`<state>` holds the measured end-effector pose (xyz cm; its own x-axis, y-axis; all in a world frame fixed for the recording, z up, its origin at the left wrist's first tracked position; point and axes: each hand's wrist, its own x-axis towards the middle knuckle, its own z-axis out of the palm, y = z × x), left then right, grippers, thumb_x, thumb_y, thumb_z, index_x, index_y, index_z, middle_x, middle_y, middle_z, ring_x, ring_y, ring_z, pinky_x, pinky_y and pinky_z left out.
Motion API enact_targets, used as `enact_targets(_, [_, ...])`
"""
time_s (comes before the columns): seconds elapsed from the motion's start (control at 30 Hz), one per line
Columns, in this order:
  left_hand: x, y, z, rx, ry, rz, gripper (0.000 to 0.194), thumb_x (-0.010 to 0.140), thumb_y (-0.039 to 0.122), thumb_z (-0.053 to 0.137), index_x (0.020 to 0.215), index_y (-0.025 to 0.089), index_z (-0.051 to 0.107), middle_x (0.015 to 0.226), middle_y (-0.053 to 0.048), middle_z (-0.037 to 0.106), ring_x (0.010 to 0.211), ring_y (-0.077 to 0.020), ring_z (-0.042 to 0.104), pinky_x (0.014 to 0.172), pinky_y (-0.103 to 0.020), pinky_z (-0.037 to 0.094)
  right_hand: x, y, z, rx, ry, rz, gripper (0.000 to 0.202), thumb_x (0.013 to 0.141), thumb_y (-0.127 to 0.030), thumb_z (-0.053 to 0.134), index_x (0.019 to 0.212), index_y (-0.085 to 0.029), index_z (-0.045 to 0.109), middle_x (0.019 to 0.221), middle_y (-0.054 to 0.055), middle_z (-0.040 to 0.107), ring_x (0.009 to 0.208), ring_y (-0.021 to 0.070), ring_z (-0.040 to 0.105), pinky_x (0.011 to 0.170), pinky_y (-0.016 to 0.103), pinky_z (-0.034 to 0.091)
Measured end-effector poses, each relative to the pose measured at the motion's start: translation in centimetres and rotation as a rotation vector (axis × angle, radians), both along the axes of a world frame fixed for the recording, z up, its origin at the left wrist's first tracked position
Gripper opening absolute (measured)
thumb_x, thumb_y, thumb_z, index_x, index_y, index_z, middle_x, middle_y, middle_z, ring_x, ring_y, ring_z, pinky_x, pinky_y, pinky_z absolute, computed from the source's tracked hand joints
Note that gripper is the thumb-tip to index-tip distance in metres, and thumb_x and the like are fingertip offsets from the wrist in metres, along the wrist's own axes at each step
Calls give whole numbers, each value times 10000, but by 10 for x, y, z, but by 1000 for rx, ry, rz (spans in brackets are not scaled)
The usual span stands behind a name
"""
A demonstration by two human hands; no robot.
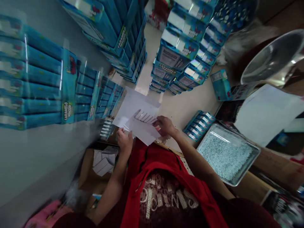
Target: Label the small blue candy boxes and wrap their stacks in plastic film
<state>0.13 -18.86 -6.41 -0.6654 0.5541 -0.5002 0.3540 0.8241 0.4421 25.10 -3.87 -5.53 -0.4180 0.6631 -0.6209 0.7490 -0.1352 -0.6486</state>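
white paper sheets (133,103) were slanted over the table's near edge, in front of a red apron (158,158). the left hand (125,140) met their near left edge with half-curled fingers, thumb apart; whether it pinched could not be told. the right hand (166,125) had its fingers closed on the right edge, probably to keep the sheets spread. the narrow strips or slits on them were too blurred to tell apart.

to the right, a shiny tray (248,165) contained small pale blue pieces (224,155), its raised sides seemingly there to stop spills. beyond, blue caramelo macizo boxes (179,52) stood in columns, presumably to save room on the table (199,101). another stack (67,82) was cut off at left, and a metal bowl (266,60) at right.
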Motion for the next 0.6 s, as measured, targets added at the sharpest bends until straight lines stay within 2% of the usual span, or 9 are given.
enact_targets(0.1, [-16, 52, 17, 258, 179, -464, 295, 1024, 347, 560, 1247, 179, 653, 1400, -233, 655, 1390, -371, 592, 1235, -542, 414, 35, 4, 48, 76, -119, 67, 150, 942, -126, 663, 984, -200, 786, 1088, 135, 822, 1035, 265, 705, 925, 343, 505])
enact_targets(0.17, [-22, 106, 16, 366, 237, -648, 319, 1038, 297, 520, 1280, 162, 676, 1499, -240, 623, 1483, -372, 519, 1274, -547, 357, 70, 9, 80, 105, -155, 126, 165, 934, -129, 684, 980, -224, 812, 1045, 118, 838, 1016, 263, 720, 910, 346, 522])
enact_targets(0.23, [-22, 162, 7, 395, 290, -787, 402, 1016, 223, 507, 1385, 150, 647, 1608, -222, 565, 1549, -367, 442, 1278, -563, 326, 115, 17, 110, 129, -96, 161, 140, 936, -201, 711, 973, -245, 839, 1002, 93, 848, 969, 254, 742, 893, 358, 550])
enact_targets(0.27, [-19, 187, 1, 375, 310, -864, 437, 1002, 201, 510, 1418, 150, 632, 1611, -212, 570, 1545, -369, 435, 1262, -579, 327, 140, 23, 124, 150, -43, 139, 136, 946, -270, 718, 972, -249, 850, 985, 84, 850, 946, 250, 752, 888, 369, 567])
enact_targets(0.33, [-13, 223, -9, 273, 349, -1034, 397, 990, 188, 501, 1344, 148, 677, 1444, -206, 692, 1424, -379, 521, 1213, -609, 341, 194, 38, 149, 227, 49, -58, 259, 943, -476, 740, 962, -247, 859, 938, 68, 845, 901, 249, 765, 875, 396, 603])
enact_targets(0.4, [-8, 237, -14, 176, 374, -1171, 306, 999, 183, 466, 1112, 152, 749, 1145, -192, 778, 1200, -367, 629, 1165, -608, 365, 247, 59, 165, 360, 65, -395, 421, 830, -631, 831, 920, -220, 848, 863, 58, 822, 842, 254, 757, 819, 413, 623])
enact_targets(0.47, [-7, 232, -11, 134, 374, -1265, 318, 988, 162, 443, 920, 170, 754, 956, -176, 767, 986, -338, 675, 1071, -555, 432, 290, 88, 169, 482, 163, -740, 477, 718, -618, 923, 932, -202, 826, 853, 48, 812, 802, 245, 742, 775, 420, 628])
enact_targets(0.5, [-8, 224, -5, 129, 370, -1292, 318, 972, 155, 448, 882, 180, 751, 924, -170, 758, 917, -327, 680, 994, -515, 467, 307, 107, 168, 550, 235, -877, 464, 706, -571, 939, 964, -206, 816, 882, 39, 818, 805, 233, 744, 780, 415, 630])
enact_targets(0.6, [-11, 186, 22, 145, 389, -1308, 283, 924, 185, 485, 876, 223, 762, 916, -148, 740, 854, -316, 690, 785, -429, 484, 331, 182, 159, 739, 326, -1076, 313, 869, -407, 830, 1095, -194, 788, 1060, 55, 837, 910, 185, 768, 864, 371, 622])
